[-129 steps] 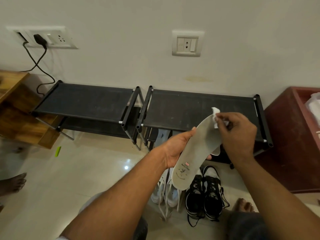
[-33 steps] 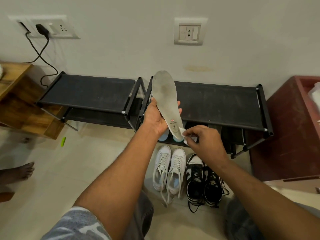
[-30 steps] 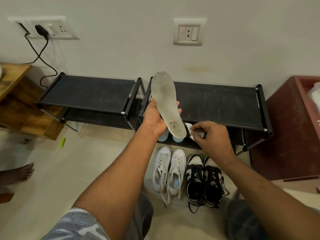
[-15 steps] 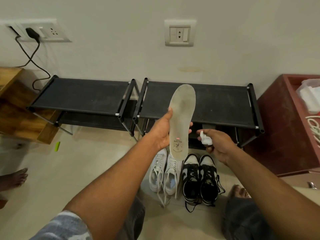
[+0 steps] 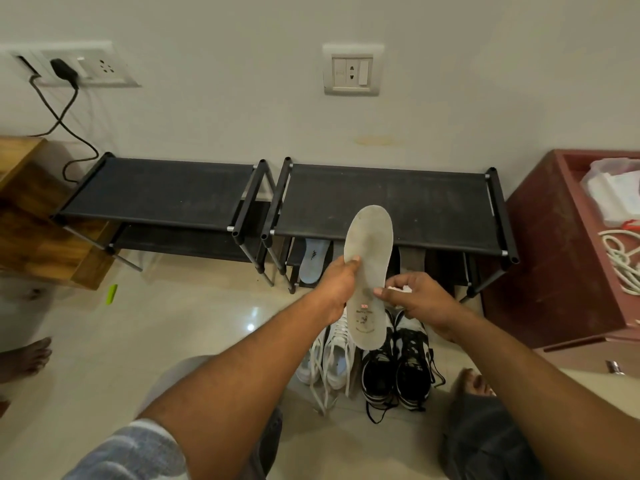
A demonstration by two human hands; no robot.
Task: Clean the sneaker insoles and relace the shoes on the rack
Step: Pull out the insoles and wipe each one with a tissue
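Now my left hand (image 5: 337,289) grips the grey insole (image 5: 369,251) upright by its edge, above the sneakers (image 5: 336,360) at the rack's (image 5: 381,199) front edge, face toward me so my right hand (image 5: 419,303), pinching a white wipe (image 5: 401,289), can rub it.

A black charger (image 5: 64,69) is plugged into the wall socket (image 5: 104,65) above a wooden table (image 5: 24,220).

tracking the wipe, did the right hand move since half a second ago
Yes. The right hand, gripping the wipe, moved left, away from the rack's right front post, onto the insole.
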